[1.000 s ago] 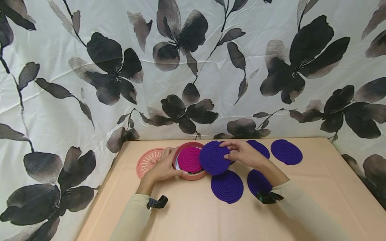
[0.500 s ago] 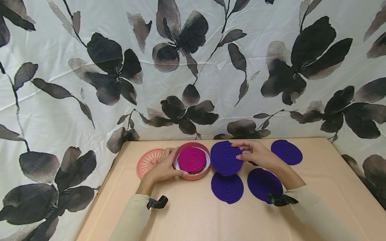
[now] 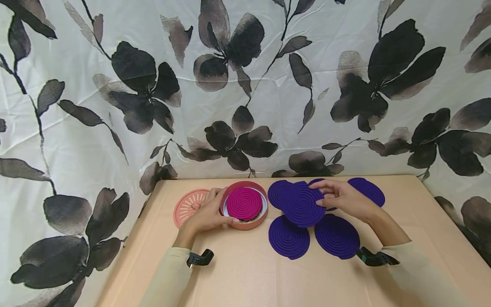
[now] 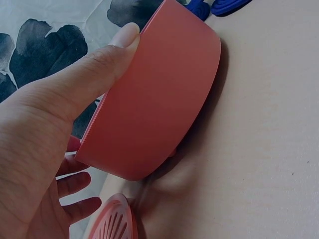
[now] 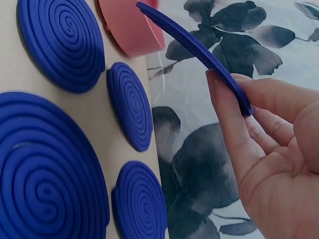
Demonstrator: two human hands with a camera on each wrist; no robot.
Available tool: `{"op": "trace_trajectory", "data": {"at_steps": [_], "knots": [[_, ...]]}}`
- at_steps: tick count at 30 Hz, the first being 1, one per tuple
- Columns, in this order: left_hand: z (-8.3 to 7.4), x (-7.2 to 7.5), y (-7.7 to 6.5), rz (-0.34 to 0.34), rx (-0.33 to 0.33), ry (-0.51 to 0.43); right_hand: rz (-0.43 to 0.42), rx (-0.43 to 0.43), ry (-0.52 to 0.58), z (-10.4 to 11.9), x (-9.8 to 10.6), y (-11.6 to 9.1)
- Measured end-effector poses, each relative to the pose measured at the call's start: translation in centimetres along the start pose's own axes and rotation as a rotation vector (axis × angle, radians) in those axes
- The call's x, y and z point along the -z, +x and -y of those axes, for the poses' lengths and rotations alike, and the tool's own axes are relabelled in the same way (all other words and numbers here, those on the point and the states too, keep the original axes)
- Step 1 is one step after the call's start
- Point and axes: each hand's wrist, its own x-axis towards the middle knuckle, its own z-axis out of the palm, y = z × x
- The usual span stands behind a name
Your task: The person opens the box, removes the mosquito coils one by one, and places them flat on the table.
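A purple-blue spiral coaster (image 3: 303,205) is pinched by its edge between thumb and fingers of my right hand (image 3: 343,198); the right wrist view shows this coaster (image 5: 194,47) edge-on, raised above the others. My left hand (image 3: 209,212) grips a coral round container (image 3: 247,226) at its left side, thumb at the rim. In the left wrist view the container (image 4: 154,94) stands tilted, its wall facing the camera. Inside it a magenta spiral coaster (image 3: 244,204) lies on top, with a pale ring around it.
Several matching coasters lie on the table: one by the container (image 3: 278,192), two nearer ones (image 3: 289,238) (image 3: 337,236), another at the far right (image 3: 366,192). A coral slatted lid (image 3: 188,207) rests left of the container, partly behind the left hand. Floral fabric (image 3: 245,85) hangs behind.
My right hand has moved right with the pinched coaster, away from the container, uncovering the magenta coaster and another purple-blue one on the table. The left hand has stayed at the container.
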Motion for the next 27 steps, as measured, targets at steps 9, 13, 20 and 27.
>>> {"op": "trace_trajectory", "data": {"at_steps": [9, 13, 20, 27], "knots": [[0.0, 0.2, -0.4, 0.006, -0.007, 0.007, -0.039, -0.010, -0.019, -0.6, 0.9, -2.5], [0.0, 0.2, -0.6, 0.010, -0.006, 0.004, -0.057, -0.015, -0.026, -1.1, 1.3, -3.6], [0.0, 0.1, -0.5, 0.008, 0.006, 0.003, -0.070, -0.015, -0.013, -2.0, 2.6, -4.9], [-0.1, 0.2, -0.5, 0.010, 0.014, 0.001, -0.077, -0.019, -0.011, -2.5, 3.9, -6.2]]}}
